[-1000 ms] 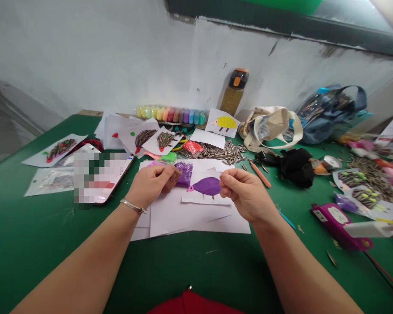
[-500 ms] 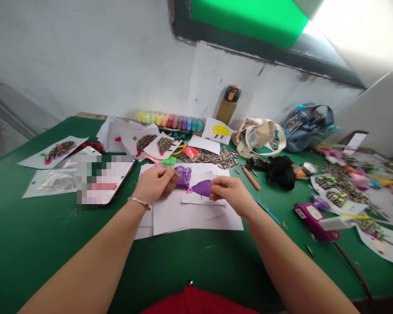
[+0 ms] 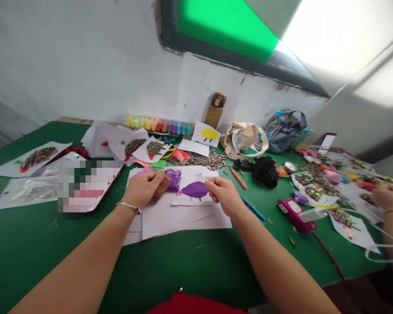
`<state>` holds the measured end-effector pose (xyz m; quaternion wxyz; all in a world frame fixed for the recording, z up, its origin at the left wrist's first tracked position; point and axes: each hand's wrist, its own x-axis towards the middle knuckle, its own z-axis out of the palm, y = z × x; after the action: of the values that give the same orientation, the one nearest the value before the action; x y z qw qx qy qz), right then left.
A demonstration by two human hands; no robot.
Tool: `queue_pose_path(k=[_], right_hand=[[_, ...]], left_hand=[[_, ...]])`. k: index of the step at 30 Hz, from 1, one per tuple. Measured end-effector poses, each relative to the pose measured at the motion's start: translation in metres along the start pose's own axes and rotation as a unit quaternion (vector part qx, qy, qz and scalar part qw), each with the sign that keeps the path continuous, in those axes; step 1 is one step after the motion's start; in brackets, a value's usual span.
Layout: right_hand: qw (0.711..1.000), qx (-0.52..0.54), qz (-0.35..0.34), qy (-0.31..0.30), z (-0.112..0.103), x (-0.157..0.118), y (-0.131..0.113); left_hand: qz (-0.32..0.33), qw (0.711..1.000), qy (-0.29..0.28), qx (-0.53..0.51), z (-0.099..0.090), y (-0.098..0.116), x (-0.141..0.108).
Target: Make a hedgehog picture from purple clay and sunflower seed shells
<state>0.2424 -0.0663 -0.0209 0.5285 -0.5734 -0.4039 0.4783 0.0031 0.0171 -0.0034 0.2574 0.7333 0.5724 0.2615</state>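
My left hand (image 3: 149,186) is closed at the near left side of a purple clay packet (image 3: 173,179), fingertips pinched; what is between them is too small to tell. My right hand (image 3: 221,192) is closed in a pinch at the right end of a flat purple clay shape (image 3: 194,191), which lies on a small white card (image 3: 180,200). The shape has a pink snout at its left and small legs below. Under the card are larger white sheets (image 3: 183,220). Whether the right fingers hold anything cannot be made out.
Sunflower seeds (image 3: 212,160) lie behind the sheets, with a brown bottle (image 3: 214,111) near the wall. A tablet (image 3: 108,187) is at left. An orange tool (image 3: 238,177), black pouch (image 3: 265,171) and magenta device (image 3: 296,215) are at right. Another person's hand (image 3: 391,198) is far right.
The view has turned right, so things sit further left. My right hand has drawn slightly off the purple shape, showing more of it. Another person's hand has appeared at the right edge.
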Motion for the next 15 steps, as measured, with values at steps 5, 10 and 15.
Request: queue_pose_path(k=[5,10,15], right_hand=[[1.000,0.007,0.004,-0.030,-0.001,-0.002,0.006],[0.996,0.052,0.042,-0.061,-0.003,-0.004,0.005],[0.995,0.065,0.051,-0.056,-0.011,-0.004,-0.001]], left_hand=[[-0.013,1.000,-0.003,0.009,0.000,0.002,0.001],[-0.029,1.000,-0.007,0.008,0.002,0.001,0.001],[-0.053,0.998,0.001,-0.025,0.003,0.002,0.001]])
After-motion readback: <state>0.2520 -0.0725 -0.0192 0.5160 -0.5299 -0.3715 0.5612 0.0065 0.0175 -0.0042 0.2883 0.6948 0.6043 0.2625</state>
